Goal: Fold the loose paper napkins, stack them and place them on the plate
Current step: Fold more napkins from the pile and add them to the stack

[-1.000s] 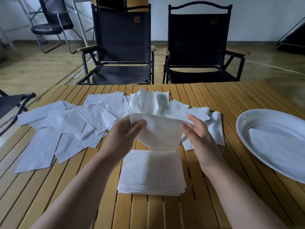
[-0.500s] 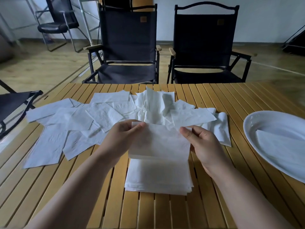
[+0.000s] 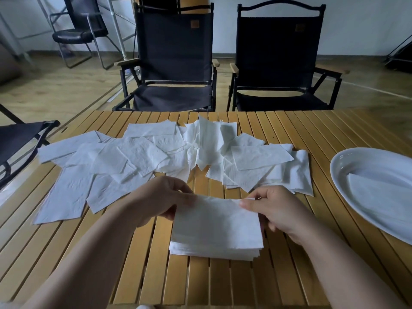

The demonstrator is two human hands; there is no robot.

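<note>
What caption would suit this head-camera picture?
Left hand and right hand pinch a folded napkin atop the stack; loose napkins behind, plate right.

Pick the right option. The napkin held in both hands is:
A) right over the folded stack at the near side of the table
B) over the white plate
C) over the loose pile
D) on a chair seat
A: the left hand and right hand pinch the napkin's far corners right over the folded stack, apart from the plate.
</note>
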